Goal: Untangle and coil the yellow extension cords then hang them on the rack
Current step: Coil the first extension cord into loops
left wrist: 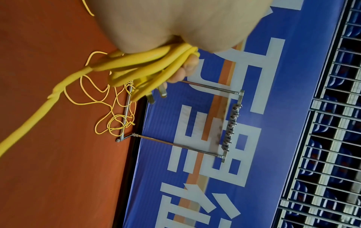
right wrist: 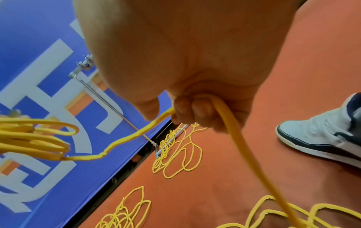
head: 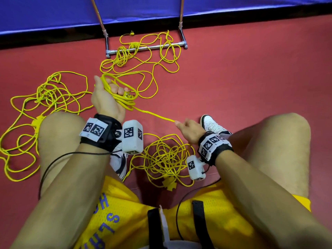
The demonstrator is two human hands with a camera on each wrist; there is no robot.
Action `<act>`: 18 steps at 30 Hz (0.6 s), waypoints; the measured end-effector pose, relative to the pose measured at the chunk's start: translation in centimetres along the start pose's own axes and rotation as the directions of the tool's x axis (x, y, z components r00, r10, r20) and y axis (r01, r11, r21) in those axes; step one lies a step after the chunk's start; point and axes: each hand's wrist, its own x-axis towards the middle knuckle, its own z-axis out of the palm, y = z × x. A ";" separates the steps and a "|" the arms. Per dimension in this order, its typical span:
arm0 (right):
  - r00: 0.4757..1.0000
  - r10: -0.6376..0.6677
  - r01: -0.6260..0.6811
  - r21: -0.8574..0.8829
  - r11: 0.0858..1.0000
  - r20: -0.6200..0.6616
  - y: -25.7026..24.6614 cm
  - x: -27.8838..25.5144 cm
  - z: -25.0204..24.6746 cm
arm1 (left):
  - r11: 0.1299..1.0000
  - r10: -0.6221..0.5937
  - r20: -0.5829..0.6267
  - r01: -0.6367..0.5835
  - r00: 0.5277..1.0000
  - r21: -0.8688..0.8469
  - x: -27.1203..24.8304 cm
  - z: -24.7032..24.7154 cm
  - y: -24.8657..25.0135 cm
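Observation:
My left hand (head: pixel 109 90) grips a small coil of yellow cord (head: pixel 124 90), several loops gathered in the palm (left wrist: pixel 148 61) with the plug's metal prongs (left wrist: pixel 162 92) sticking out. From the coil a taut stretch of the same cord (head: pixel 154 115) runs to my right hand (head: pixel 186 128), whose curled fingers (right wrist: pixel 195 111) hold it; below the fist the cord (right wrist: pixel 234 138) drops to a tangled heap (head: pixel 165 157) between my feet. More tangled yellow cords lie at the left (head: pixel 46 94) and over the rack's base bar (head: pixel 145 48). The rack's hook bar (left wrist: pixel 232 128) stands against the blue wall.
I sit on a red floor (head: pixel 233 78) with bare knees raised on both sides and white shoes (head: pixel 213 125) near the right hand. A blue banner wall (head: pixel 53 11) runs behind the metal rack (head: pixel 106 38). Yellow socket blocks (head: pixel 169 183) lie among the heaps.

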 end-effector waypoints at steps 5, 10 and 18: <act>0.942 -0.308 0.323 0.110 0.940 -0.134 -1.0 -0.6 -0.7 | 0.990 0.097 0.019 -0.098 0.995 0.097 0.9 -0.5 0.3; 0.860 -0.477 0.508 0.221 0.832 -0.182 -2.7 -1.6 -0.9 | 0.831 0.182 0.138 -0.228 0.973 0.508 0.3 -0.5 -0.7; 0.808 -0.545 0.589 0.325 0.740 -0.224 -4.9 -3.6 -1.7 | 0.155 0.006 0.516 -0.511 0.856 0.846 -1.4 -1.4 -2.8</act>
